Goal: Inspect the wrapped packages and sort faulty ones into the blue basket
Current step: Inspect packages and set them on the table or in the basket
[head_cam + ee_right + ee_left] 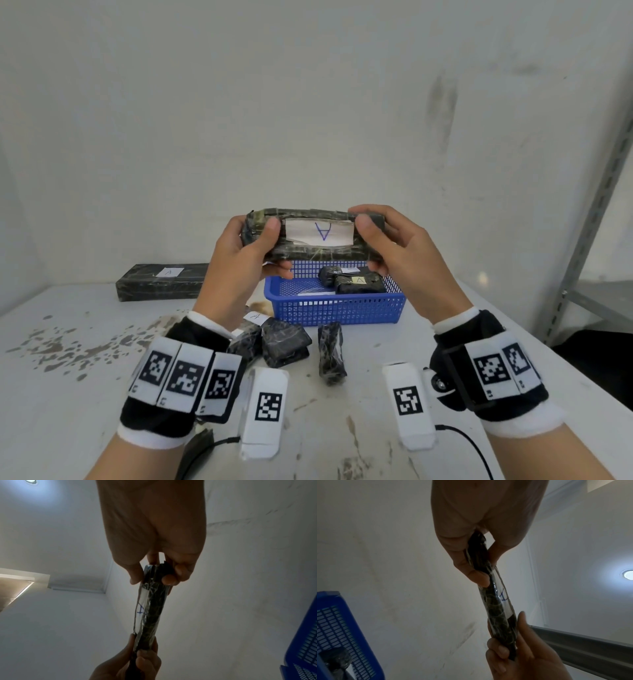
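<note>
I hold a dark, film-wrapped package (315, 236) level in the air above the blue basket (335, 310). Its white label, marked with a blue "A", faces me. My left hand (251, 248) grips its left end and my right hand (383, 240) grips its right end, thumbs on the front face. Both wrist views show the package edge-on (494, 605) (150, 609), pinched between thumb and fingers at each end. The basket holds a few wrapped packages (358, 284). Loose wrapped packages (284, 342) lie on the table in front of the basket.
A long dark wrapped package (161, 282) with a white label lies at the back left against the wall. The white table (68, 394) is stained with dark flecks on the left. A metal shelf upright (592, 219) stands at the right. A black cable (469, 448) runs near the front edge.
</note>
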A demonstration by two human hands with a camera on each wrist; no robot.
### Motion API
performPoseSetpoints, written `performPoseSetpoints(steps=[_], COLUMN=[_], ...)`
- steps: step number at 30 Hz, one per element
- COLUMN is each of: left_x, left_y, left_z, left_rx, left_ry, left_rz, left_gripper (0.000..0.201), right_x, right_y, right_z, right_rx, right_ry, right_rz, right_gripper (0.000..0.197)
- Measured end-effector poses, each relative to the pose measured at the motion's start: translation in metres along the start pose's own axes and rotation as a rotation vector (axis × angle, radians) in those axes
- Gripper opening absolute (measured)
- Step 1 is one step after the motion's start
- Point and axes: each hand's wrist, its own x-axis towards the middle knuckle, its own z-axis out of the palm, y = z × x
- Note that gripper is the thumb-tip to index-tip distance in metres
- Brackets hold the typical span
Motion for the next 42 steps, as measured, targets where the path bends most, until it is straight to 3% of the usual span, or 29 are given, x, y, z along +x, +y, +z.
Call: performPoseSetpoints(steps=[6,14,23,28,31,33,37,42], left_x=[0.000,0.001,0.001,0.001,0.003,0.004,0.004,0.001], left_y=[0.001,0.002,-0.002,-0.003,-0.004,-0.004,-0.004,-0.009], left_z=[0.002,0.007,0.010,0.009,0.007,0.006,0.003,0.001], left_rx=[-0.017,0.127,0.314,0.346,0.230,0.176,0.169,0.153], left_ry=[-0.049,-0.039,0.051,0.023,0.035,0.063,0.076,-0.004], left_rz=[-0.033,0.006,0.042,-0.033,-0.033,-0.006,0.010,-0.011], left_gripper=[0.020,0.029,0.038,0.041,0.032,0.038,0.061,0.056], right_x=[0.001,0.004,0.001,0.000,0.001,0.001,-0.002,0.001], right_y=[0.000,0.002,0.006,0.009,0.011,0.011,0.009,0.012], right_z=[-0.003,0.003,0.014,0.015,0.013,0.011,0.011,0.005], right_rx=[-0.014,-0.021,-0.008,-0.063,-0.031,0.013,-0.017,0.017], right_ry=[0.056,0.095,0.127,0.133,0.105,0.096,0.088,0.120], right_rz=[0.004,-0.070,-0.115,-0.131,-0.117,-0.065,-0.032,-0.051], right_gripper=[0.013,0.003,0.018,0.020,0.048,0.060,0.041,0.015])
